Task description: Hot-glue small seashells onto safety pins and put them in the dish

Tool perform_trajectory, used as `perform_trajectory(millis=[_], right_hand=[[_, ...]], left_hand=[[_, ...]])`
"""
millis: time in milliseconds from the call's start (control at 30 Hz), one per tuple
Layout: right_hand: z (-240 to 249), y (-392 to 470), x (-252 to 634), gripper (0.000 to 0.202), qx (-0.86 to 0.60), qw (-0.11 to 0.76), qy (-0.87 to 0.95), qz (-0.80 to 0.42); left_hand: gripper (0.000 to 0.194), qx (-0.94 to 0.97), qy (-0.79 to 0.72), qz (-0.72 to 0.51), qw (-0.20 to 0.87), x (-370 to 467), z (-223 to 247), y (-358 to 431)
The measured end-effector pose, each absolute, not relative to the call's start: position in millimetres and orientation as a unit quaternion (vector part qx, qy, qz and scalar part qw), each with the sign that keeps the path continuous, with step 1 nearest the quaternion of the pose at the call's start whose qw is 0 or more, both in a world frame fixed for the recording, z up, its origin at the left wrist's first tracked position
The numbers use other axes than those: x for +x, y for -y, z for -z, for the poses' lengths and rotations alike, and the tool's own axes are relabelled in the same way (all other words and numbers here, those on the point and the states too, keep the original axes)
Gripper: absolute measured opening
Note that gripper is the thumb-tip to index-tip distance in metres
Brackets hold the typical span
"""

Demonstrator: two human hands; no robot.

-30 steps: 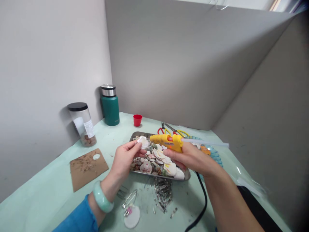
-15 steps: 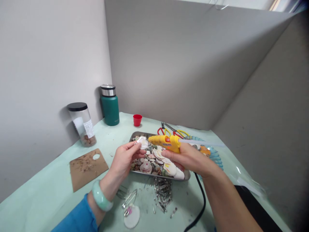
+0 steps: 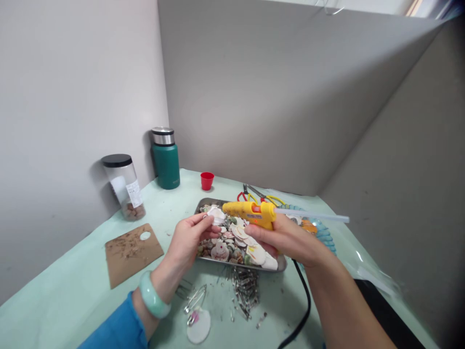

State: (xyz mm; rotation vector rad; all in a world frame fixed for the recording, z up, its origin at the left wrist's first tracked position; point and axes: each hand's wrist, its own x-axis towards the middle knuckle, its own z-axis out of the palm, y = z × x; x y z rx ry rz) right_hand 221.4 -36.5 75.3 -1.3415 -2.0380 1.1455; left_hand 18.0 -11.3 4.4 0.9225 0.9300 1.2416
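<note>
In the head view, the left hand (image 3: 189,237), left of centre in the frame, has its grip nearly closed, pinching a white shell (image 3: 217,215) between thumb and fingers above the upper left of the metal tray (image 3: 281,264). The right hand (image 3: 286,237), at centre right, wraps its grip round the yellow glue gun (image 3: 250,212); how far the hidden fingers curl, I cannot tell. The nozzle points left, close to the shell; whether they touch is unclear.

To do this well, the pinch wants to sit at the shell's edge, fingertips clear of the hot tip. A light, even squeeze should give a small bead rather than a blob. Keeping the black cord (image 3: 305,300), lower right, slack and away from the heap of pins (image 3: 246,291) at bottom centre would help steady the aim.
</note>
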Motion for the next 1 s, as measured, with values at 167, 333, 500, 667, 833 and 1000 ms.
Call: perform_trajectory(millis=[167,333,500,667,833,1000], right_hand=[[-76.1,38.8,215.8,0.033,-0.457,0.234,0.741,-0.433],[-71.9,38.6,208.6,0.030,-0.448,0.237,0.747,-0.431],[-65.4,37.1,207.9,0.028,-0.469,0.228,0.747,-0.413],[-66.1,36.9,207.7,0.029,-0.478,0.225,0.752,-0.394],[-68.2,36.6,205.5,0.028,-0.470,0.230,0.754,-0.397],[-67.4,35.4,205.8,0.034,-0.474,0.216,0.755,-0.398]], left_hand=[[0.022,0.398,-0.409,-0.539,0.619,19.2,-5.8,12.4],[0.023,0.412,-0.407,-0.536,0.615,19.1,-5.9,13.1],[0.024,0.414,-0.406,-0.535,0.615,19.3,-6.3,13.2],[0.024,0.414,-0.407,-0.534,0.614,19.1,-5.1,12.9],[0.023,0.420,-0.407,-0.537,0.608,19.5,-3.7,11.9],[0.023,0.418,-0.408,-0.534,0.610,20.4,-4.1,11.7]])
